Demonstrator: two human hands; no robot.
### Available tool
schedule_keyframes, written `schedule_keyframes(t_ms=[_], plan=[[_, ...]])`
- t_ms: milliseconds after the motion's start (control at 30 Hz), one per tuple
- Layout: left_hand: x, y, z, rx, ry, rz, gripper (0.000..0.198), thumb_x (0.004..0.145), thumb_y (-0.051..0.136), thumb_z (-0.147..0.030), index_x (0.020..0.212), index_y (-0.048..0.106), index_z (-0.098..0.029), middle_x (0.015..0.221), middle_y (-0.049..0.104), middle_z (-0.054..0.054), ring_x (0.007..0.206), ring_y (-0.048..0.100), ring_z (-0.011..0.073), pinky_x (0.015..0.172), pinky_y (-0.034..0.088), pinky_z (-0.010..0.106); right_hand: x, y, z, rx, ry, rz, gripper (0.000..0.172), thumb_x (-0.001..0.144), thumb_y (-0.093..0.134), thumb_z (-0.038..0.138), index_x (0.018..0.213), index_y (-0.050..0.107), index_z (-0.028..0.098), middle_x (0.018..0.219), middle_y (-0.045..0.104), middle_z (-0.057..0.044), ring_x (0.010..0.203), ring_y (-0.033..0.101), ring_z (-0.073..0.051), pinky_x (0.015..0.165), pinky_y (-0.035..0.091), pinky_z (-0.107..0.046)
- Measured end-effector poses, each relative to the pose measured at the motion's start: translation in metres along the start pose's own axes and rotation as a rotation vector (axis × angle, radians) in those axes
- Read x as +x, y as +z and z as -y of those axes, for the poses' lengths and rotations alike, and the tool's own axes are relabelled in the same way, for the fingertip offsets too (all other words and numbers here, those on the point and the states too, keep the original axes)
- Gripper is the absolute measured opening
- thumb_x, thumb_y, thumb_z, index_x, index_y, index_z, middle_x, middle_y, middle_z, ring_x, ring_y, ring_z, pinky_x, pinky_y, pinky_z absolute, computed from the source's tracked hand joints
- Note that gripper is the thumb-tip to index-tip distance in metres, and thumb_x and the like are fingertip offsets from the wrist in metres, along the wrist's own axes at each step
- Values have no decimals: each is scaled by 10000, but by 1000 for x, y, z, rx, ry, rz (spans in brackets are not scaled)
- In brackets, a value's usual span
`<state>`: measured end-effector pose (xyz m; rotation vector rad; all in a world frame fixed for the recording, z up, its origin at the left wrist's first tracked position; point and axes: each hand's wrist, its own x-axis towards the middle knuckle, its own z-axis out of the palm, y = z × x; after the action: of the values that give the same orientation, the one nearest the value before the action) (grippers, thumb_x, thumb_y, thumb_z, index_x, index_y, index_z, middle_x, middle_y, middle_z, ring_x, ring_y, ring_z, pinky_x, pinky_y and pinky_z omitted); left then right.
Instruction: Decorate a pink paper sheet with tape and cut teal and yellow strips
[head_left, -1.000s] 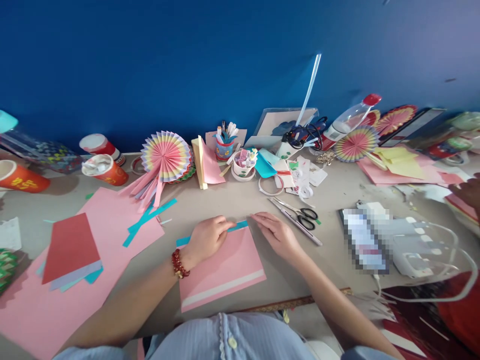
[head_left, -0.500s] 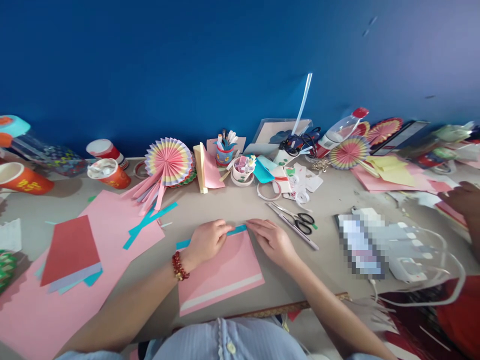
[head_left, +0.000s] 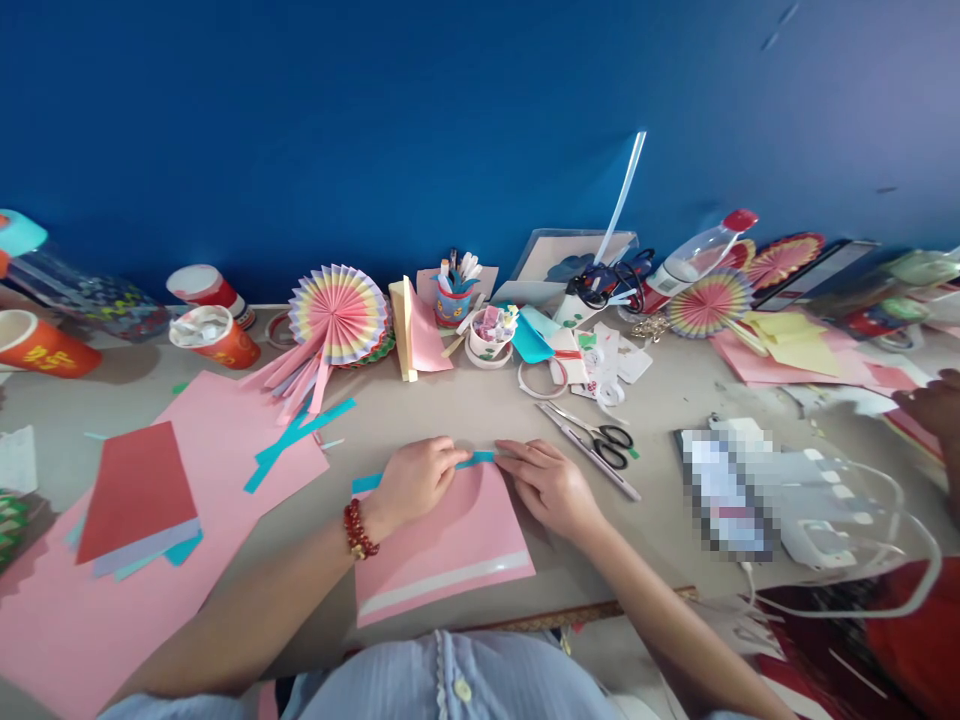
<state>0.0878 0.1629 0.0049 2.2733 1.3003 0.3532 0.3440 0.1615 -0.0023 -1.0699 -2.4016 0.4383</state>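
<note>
Touching blue paper strip [head_left: 480, 458] edging rectangular pink paper [head_left: 450, 550] with curled left hand [head_left: 420, 482], straighter right hand [head_left: 551, 485]; cannot tell if pinching

Wears a pale blue shirt [head_left: 382, 685] with scalloped trim [head_left: 442, 670] beside a button [head_left: 463, 690]. Left of that button, wears a red beaded bracelet [head_left: 354, 530].

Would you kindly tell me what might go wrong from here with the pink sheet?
The blue strip along the far edge of the pink sheet might go crooked if the left hand over it slips. The sheet's near edge looks close to the person's shirt, so leaning in might crease it. The scissors lie just beyond the right hand, which might knock them if it reaches forward.
</note>
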Motion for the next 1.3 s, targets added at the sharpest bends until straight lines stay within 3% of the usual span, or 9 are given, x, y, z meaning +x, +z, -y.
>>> schedule_keyframes(t_ms=[1033,1300], plan=[[0,2,3,-2,13,4,363,971,438,-133,1200,686,-265,939,674,11,850,663,166,725,480,258,3,-1,-3,23,92,36,376,932,426,86,1140,700,238,1251,671,-70,985,629,-222,876,521,-400],[1,3,2,-2,11,2,366,971,435,-134,1192,696,-267,930,678,14,855,669,170,732,488,261,6,6,-4,-19,165,4,411,930,407,75,1193,681,233,1262,645,-89,1112,619,-241,949,516,-412]])
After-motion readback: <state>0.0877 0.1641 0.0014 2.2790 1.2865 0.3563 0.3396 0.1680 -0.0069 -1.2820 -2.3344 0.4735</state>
